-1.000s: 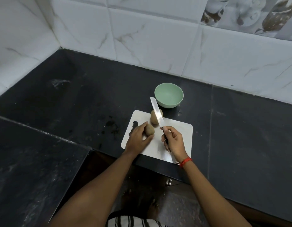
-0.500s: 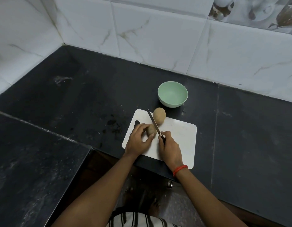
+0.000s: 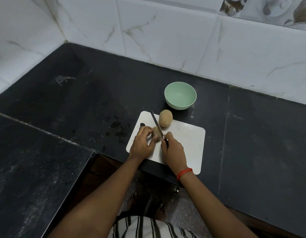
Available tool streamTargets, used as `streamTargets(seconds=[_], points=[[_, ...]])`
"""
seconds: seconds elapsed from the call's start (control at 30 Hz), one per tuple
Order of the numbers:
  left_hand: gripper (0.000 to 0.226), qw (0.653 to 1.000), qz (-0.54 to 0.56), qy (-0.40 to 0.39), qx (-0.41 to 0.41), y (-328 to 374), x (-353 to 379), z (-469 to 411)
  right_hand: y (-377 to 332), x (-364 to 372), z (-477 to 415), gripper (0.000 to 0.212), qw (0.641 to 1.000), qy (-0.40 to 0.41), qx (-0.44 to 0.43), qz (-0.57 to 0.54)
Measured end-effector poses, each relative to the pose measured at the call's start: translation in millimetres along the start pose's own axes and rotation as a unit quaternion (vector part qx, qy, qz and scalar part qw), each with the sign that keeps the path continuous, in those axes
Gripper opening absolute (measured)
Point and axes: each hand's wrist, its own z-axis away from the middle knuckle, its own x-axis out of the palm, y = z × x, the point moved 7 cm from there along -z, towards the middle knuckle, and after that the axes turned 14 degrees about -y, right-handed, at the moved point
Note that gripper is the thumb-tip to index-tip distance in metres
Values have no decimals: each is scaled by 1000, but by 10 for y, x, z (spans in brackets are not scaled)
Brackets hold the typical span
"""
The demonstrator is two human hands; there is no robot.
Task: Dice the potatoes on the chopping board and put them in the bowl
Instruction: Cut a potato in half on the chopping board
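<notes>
Left fingers: the fingers [image 3: 146, 130] of my left hand [image 3: 142, 143] curl over the small potato [image 3: 156, 134], with the thumb on its near side, holding it down on the board.
Right fingers: the fingers [image 3: 168, 134] of my right hand [image 3: 172, 150] are wrapped tight round the dark handle of the knife [image 3: 156, 123].
Wall: white marbled tiles [image 3: 166, 40] run along the far side and turn the corner at far left.
Counter: the black stone worktop [image 3: 97, 100] is scuffed, with dark smudges left of the board.
Chopping board: the white chopping board [image 3: 188, 143] lies close to the counter's near edge, its dark handle hole at the far-left corner just past my left fingertips.
Bowl: the pale green bowl [image 3: 179, 105] stands on the counter just beyond the board's far edge, with nothing in it.
Big potato: the big potato [image 3: 165, 118] is whole and sits at the board's far edge, between the bowl and the small potato.
Small potato: it lies on the left part of the board, under my left hand and the blade.
Blade: it slants far-left from my right hand across the small potato; I cannot tell whether it has bitten in.
Wrist: a red thread [image 3: 184, 172] circles my right wrist.
</notes>
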Motion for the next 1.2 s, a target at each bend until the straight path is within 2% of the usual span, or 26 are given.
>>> streamTargets(seconds=[0.17,0.63,0.87,1.0,1.2], points=[[38,1000,-24,-6,9,5,8,-31,-30,-33,-21,10,1000,-11,-1,-2],[35,999,-50,4,7,0,11,-43,68,-239,217,11,998,-63,16,0],[34,999,-50,14,10,8,3,-25,72,-282,370,10,998,-58,18,7],[32,998,-55,22,14,13,-13,-20,8,-196,308,11,997,-61,40,37],[33,999,-49,14,16,10,-14,-28,-155,-73,-65,15,996,-69,29,54]])
